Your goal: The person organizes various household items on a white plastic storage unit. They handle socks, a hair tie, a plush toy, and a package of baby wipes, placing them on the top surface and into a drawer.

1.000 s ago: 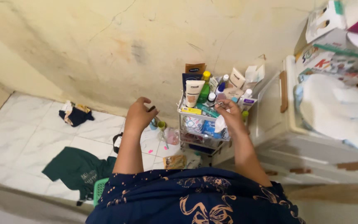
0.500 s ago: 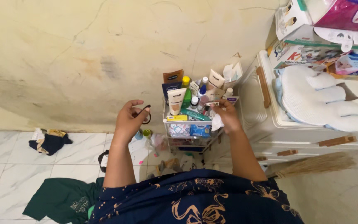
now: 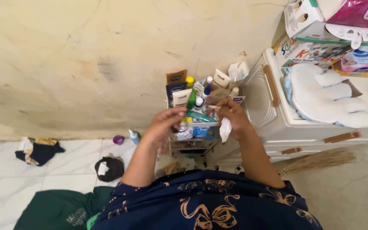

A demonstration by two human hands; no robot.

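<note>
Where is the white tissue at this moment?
In the head view, the tissue hangs from the right hand, just right of centre, in front of the small rack of bottles and left of the white cabinet.

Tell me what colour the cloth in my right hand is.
White; the cloth hangs from the right hand, clear in the head view.

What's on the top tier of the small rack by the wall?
The rack has a top tier crowded with upright tubes, small bottles and a green-yellow bottle. The left hand and right hand cover its front edge; lower shelves mostly hidden.
</note>
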